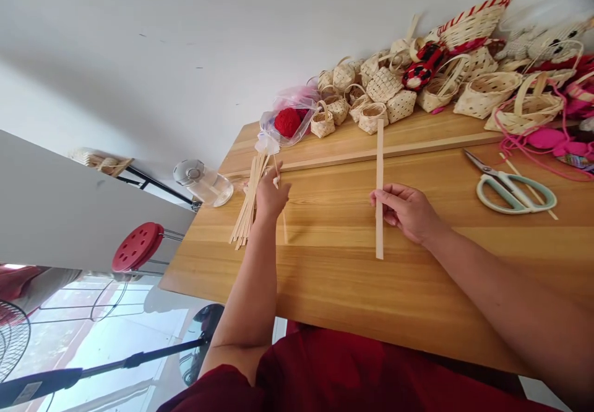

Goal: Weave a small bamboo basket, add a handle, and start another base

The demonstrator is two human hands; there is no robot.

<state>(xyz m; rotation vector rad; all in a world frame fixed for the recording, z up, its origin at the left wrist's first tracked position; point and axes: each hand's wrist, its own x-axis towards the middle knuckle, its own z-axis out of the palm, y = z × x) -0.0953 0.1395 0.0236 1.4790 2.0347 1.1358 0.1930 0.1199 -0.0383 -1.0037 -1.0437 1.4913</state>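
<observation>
My right hand (pixel 411 211) pinches a pale flat wooden strip (pixel 380 152) between thumb and fingers, near the strip's lower middle. The strip stands almost straight up and down in the head view. On the left, my left hand (pixel 273 194) reaches over the table with its fingers apart. Right beside it lies a fanned bundle of similar strips (pixel 248 211). A small whitish bit shows by the left fingers; I cannot tell what it is or whether they touch it.
Scissors with pale green handles (pixel 515 192) lie at the right. Several small woven baskets (pixel 372 117) crowd the back of the wooden table (pixel 334 276). Red yarn (pixel 288 122) sits in a clear bag, and a clear bottle (pixel 208 184) lies tilted in view at the left edge.
</observation>
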